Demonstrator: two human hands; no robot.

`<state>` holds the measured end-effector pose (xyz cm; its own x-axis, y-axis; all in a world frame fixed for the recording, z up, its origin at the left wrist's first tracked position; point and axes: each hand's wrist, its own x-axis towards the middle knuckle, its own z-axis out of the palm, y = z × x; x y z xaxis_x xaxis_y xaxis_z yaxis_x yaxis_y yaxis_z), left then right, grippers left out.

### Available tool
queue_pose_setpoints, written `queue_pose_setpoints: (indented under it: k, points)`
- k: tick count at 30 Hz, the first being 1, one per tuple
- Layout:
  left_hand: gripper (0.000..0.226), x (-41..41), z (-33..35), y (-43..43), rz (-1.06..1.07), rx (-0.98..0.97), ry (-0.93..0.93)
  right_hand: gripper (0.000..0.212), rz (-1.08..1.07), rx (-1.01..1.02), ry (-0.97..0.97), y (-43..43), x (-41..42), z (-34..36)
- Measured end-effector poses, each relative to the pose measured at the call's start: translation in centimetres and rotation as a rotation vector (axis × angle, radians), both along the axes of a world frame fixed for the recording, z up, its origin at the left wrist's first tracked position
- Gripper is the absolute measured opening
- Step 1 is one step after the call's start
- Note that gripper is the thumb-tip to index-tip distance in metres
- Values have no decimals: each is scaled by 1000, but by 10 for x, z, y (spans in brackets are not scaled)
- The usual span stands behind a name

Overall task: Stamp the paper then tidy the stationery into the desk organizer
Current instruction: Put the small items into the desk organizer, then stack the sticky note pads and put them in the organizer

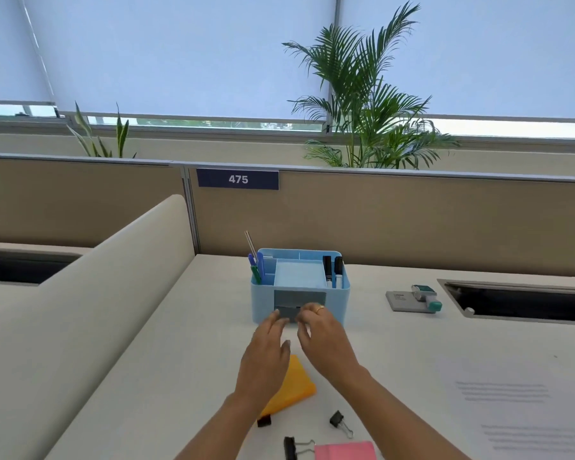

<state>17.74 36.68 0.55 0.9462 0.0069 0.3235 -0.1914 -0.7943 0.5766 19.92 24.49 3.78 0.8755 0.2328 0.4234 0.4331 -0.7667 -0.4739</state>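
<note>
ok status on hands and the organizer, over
Both hands, left hand and right hand, open at desk organizer drawer. Binder clips, sticky pads loose. Nothing blocking.

Bright, even daylight comes through the drawn roller blinds (186, 54) at the far side, which glow pale blue; the uncovered strip of window beneath them at the far right is blown out to white. The desk (395, 343) is evenly lit, with only faint, soft shadows under the hands. The wide lens bends the partition (412, 207) rail and tilts the window frames toward the edges. The picture is slightly soft throughout: the fingers (307, 315) are smeared, and the printed lines on the paper (512, 410) are unreadable.
</note>
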Motion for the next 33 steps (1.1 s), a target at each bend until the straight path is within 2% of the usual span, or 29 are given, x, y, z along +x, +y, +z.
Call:
queue_pose_setpoints:
  k: [7,13,20,27,33]
  points:
    - [43,-65,-30,22,7,-10,154,28,-25,-77,157,-21,-70,-25]
    - [43,-115,-38,33,82,-32,128,28,-56,-106,240,-36,-118,-46]
    - [45,-144,-38,31,58,15,119,29,-64,-66,195,-42,-146,-41]
    - [43,-157,-38,31,49,30,115,46,-4,-361,398,-52,-168,-29]
    - [41,-163,-39,31,50,28,131,57,-35,-407,390,-54,-174,-27]
